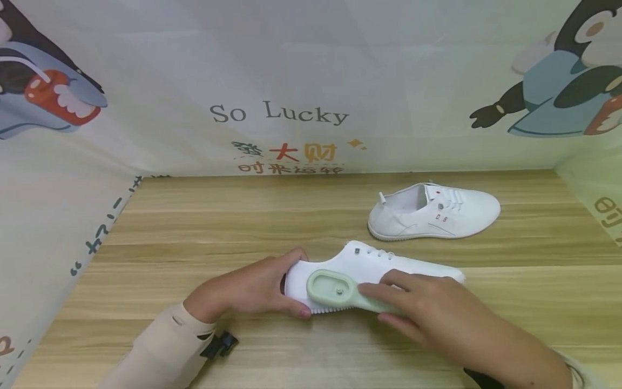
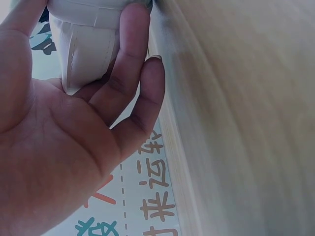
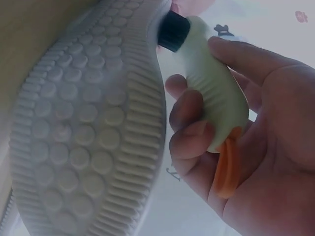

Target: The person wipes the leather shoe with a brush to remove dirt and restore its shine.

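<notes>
A white shoe is held just over the wooden table, its toe toward the right. My left hand grips it by the heel, which the left wrist view shows between thumb and fingers. With fingers curled round its handle, my right hand holds a pale green shoe brush. The brush head lies against the shoe's near side by the heel. In the right wrist view, dark bristles meet the shoe's edge, and an orange loop hangs from the handle's end. The studded sole fills that view's left.
A second white shoe stands upright farther back on the wooden table, toe to the right. Behind the table rises a printed cloth backdrop, with cloth sides at left and right. A black clip-like piece sits by the left cuff.
</notes>
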The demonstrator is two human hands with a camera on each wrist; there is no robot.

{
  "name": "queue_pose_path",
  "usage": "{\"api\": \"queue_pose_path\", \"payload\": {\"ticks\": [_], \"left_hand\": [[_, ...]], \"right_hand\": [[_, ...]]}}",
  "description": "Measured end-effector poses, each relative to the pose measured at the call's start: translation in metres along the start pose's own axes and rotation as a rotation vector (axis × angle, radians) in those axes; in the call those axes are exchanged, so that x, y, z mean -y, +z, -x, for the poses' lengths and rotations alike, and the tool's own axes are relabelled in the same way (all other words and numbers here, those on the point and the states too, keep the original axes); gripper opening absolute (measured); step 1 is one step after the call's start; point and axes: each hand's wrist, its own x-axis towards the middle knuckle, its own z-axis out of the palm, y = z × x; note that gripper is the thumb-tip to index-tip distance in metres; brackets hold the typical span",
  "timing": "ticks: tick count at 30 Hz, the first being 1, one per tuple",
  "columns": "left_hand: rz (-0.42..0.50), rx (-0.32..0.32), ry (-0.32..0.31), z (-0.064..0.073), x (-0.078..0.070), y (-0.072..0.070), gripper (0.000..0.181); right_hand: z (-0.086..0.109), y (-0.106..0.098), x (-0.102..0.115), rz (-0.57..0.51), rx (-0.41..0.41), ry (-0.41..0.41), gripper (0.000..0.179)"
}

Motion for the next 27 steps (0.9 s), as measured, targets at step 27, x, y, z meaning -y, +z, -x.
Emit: {"api": "queue_pose_path", "payload": {"ticks": [27], "left_hand": [[-0.014, -0.004, 0.003, -0.001, 0.002, -0.001, 0.059]], "right_hand": [[0.0, 0.001, 0.003, 0.022, -0.011, 0.032, 0.046]]}}
